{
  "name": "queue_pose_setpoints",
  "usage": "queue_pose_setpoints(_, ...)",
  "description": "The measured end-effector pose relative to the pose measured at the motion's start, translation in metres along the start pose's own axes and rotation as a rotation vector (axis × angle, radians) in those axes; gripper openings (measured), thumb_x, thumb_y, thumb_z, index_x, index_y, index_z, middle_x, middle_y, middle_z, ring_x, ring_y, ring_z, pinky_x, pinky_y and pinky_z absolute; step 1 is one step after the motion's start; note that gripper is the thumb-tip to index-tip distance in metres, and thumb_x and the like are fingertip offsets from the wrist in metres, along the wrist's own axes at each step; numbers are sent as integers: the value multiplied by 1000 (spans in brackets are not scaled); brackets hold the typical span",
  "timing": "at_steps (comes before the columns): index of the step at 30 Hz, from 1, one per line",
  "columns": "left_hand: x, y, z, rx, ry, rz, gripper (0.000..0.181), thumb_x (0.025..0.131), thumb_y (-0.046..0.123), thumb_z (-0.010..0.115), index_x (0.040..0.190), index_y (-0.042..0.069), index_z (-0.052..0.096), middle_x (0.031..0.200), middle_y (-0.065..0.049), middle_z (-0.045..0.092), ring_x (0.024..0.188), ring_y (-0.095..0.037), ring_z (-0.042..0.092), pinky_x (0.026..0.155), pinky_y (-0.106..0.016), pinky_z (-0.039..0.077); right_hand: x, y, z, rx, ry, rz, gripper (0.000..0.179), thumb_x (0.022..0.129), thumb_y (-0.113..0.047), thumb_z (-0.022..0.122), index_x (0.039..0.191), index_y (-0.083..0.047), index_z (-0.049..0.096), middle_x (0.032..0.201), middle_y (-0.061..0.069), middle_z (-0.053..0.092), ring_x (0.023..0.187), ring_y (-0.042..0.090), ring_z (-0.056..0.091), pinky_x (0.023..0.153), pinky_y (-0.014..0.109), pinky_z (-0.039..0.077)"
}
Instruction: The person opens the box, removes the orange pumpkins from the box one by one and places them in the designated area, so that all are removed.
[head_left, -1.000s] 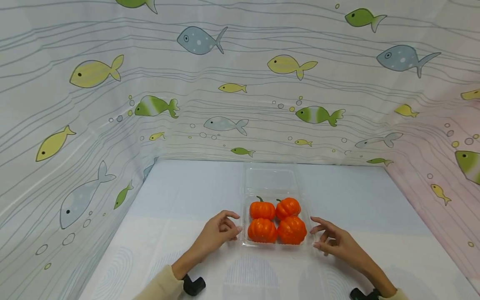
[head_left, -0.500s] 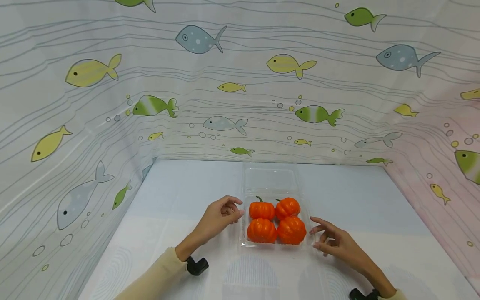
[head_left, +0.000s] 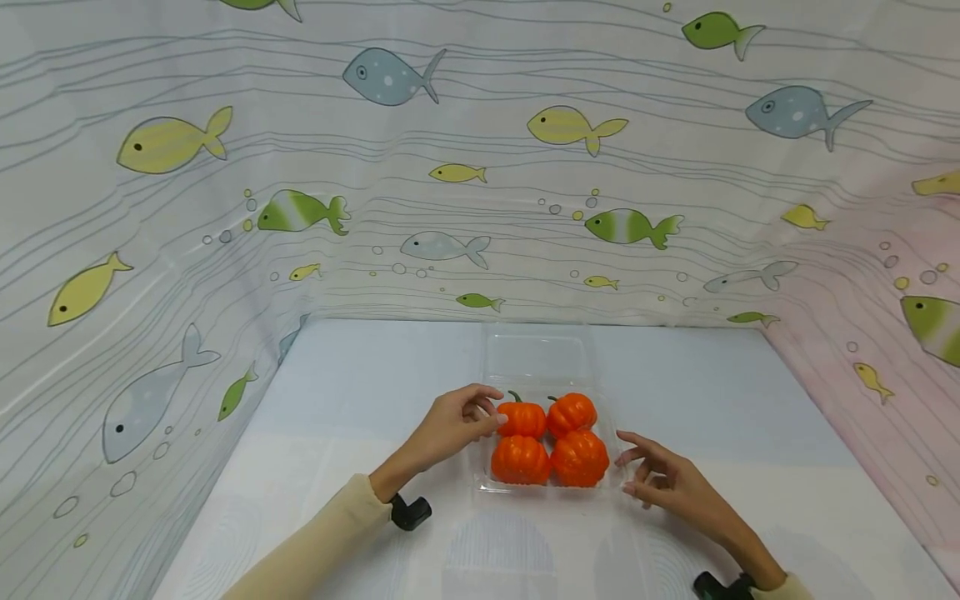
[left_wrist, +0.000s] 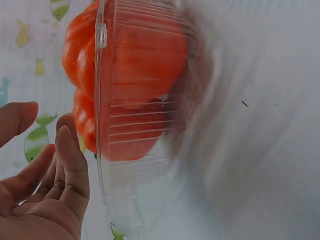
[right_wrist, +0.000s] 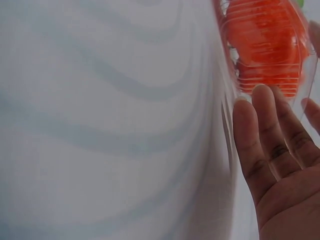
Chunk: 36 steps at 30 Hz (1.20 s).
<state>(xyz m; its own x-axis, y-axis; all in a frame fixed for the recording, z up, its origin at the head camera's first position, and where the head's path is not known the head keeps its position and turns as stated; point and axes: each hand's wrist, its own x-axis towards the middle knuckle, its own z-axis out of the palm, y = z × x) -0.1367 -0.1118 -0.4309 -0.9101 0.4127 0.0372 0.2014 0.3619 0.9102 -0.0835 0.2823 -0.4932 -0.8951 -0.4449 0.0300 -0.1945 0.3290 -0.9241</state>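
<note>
Several small orange pumpkins sit in a clear plastic clamshell box (head_left: 483, 486) at mid-table, its lid (head_left: 538, 357) folded back flat behind. My left hand (head_left: 455, 423) hovers at the box's left rim, fingertips beside the back left pumpkin (head_left: 524, 419). In the left wrist view, the left fingers (left_wrist: 72, 165) are loosely bent and hold nothing. My right hand (head_left: 675, 482) is by the box's right wall, near the front right pumpkin (head_left: 581, 458). The right wrist view shows straight fingers (right_wrist: 267, 117) close to the ribbed wall; whether they touch it I cannot tell.
The box rests on a pale, patterned tabletop (head_left: 360, 375). A fish-print curtain (head_left: 360, 167) encloses the table at the back and both sides. Black wrist cameras (head_left: 411, 512) sit on both wrists.
My left hand has moved up along the box's left side, then right, over the rim to the back left pumpkin. The right hand and the pumpkins stay put.
</note>
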Motion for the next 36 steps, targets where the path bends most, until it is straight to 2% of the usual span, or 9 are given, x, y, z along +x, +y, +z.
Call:
queue_pose_setpoints(3,5,3,4,18,-21,9,44,95,33,76,131,10,65,102,0,68,80,-22,67,72,-37,60,0,-1,1,1,4,8,72,94,-12,77,156,-9,41,122,19,64,80,24,65,61,36,61)
queue_pose_setpoints(7,12,7,8,71,-34,43,42,94,32,77,129,12,66,103,1,68,87,-17,66,74,-31,59,0,-1,1,2,10,9,72,93,-11,77,156,-8,42,121,19,64,80,24,65,61,36,61)
queue_pose_setpoints(12,19,10,10,151,-43,79,41,92,27,80,127,10,67,108,-5,65,89,-16,63,75,-27,57,0,-2,1,6,10,-2,72,93,-10,77,155,-7,41,121,20,64,80,24,65,61,36,61)
queue_pose_setpoints(14,22,10,11,186,-58,72,41,92,28,81,126,9,68,109,-7,61,86,-16,61,73,-26,56,0,-2,1,5,9,-7,72,93,-10,77,155,-7,41,121,20,64,79,24,65,61,36,61)
queue_pose_setpoints(18,27,14,12,253,-83,20,43,91,31,81,125,7,68,111,-12,54,81,-15,57,69,-25,53,-1,-2,1,4,4,-25,72,93,-10,77,156,-6,41,121,21,64,79,24,65,61,36,61)
queue_pose_setpoints(23,34,15,12,323,-129,-21,46,92,37,79,126,9,66,112,-16,52,79,-17,56,70,-27,51,-1,0,0,11,-3,-37,72,94,-8,76,156,-5,40,121,21,63,79,25,65,60,36,60)
queue_pose_setpoints(29,46,15,15,418,-222,7,47,94,46,74,123,11,62,98,-2,60,92,-17,54,74,-29,51,-2,-1,0,15,4,-21,71,93,-8,76,155,-5,41,120,21,64,79,25,65,61,36,61)
queue_pose_setpoints(36,53,18,20,414,-281,-36,50,94,47,73,122,10,55,85,1,62,82,-16,59,71,-28,52,0,-1,1,14,1,-1,71,94,-9,76,155,-7,42,120,20,65,79,25,65,62,37,61)
